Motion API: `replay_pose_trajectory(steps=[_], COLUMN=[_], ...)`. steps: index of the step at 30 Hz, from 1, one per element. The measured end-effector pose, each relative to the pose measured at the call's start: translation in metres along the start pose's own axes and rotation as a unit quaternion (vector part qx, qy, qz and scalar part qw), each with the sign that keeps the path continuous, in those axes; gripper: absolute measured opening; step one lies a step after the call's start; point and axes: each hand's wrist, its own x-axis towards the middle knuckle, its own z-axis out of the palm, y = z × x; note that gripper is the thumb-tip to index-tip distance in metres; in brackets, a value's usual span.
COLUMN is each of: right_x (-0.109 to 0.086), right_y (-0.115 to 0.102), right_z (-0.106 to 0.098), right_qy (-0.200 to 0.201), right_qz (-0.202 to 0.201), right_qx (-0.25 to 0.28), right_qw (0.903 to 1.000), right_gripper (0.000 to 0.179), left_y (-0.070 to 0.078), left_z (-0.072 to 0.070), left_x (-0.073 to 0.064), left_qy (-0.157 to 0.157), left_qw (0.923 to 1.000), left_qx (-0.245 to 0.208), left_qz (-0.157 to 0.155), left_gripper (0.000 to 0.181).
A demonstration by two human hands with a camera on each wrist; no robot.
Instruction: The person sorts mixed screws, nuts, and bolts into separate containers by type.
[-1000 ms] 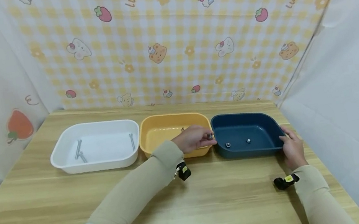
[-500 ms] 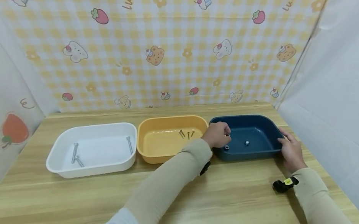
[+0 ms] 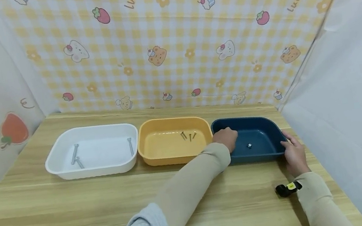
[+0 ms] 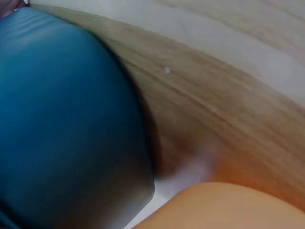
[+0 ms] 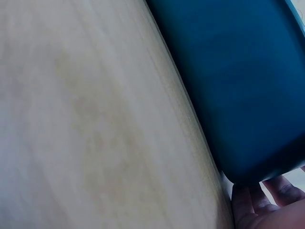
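My left hand point(image 3: 226, 138) reaches over the left part of the dark blue tray point(image 3: 261, 155), knuckles up. Its fingertips are hidden behind the back of the hand, so whatever they hold does not show. One small metal nut point(image 3: 249, 145) lies on the tray floor to the right of that hand. At the tray's right end, my right hand point(image 3: 295, 154) grips the rim, thumb on the inner side. In the right wrist view, fingers point(image 5: 243, 202) touch the tray's corner. The left wrist view shows the tray's outer wall point(image 4: 71, 109) close up.
Left of the blue tray stands a yellow tray point(image 3: 167, 160) with several small screws point(image 3: 190, 136) in it. A white tray point(image 3: 95, 172) with long bolts point(image 3: 75, 154) sits further left. All three stand in a row on the wooden table point(image 3: 112, 217), before a patterned cloth point(image 3: 154, 27).
My left hand has moved right, from over the yellow tray, carrying a nut, into the blue tray. It now covers the spot where another nut lay. My right hand keeps its grip on the rim.
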Motion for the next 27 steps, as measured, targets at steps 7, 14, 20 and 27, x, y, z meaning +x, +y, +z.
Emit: replay_pose_trajectory(steps=[7, 14, 20, 27], right_x=[-0.002, 0.001, 0.006, 0.0], right_y=[0.0, 0.0, -0.003, -0.013], right_z=[0.002, 0.005, -0.001, -0.014], right_qy=[-0.005, -0.006, -0.019, -0.017], right_qz=[-0.002, 0.005, 0.006, -0.006], right_qx=[-0.012, -0.017, -0.012, -0.126], right_qw=[0.9999, 0.9998, 0.9997, 0.9918], right_gripper=[0.05, 0.051, 0.051, 0.055], left_y=[0.004, -0.004, -0.027, -0.081], left_z=[0.004, 0.009, -0.017, -0.061], left_x=[-0.004, 0.003, -0.005, -0.065], left_qy=[-0.006, 0.005, 0.026, 0.079], left_qw=[0.999, 0.9994, 0.9881, 0.983], left_qx=[0.032, -0.029, -0.147, -0.153], left_qz=[-0.031, -0.017, 0.036, 0.064], left_gripper=[0.013, 0.012, 0.009, 0.017])
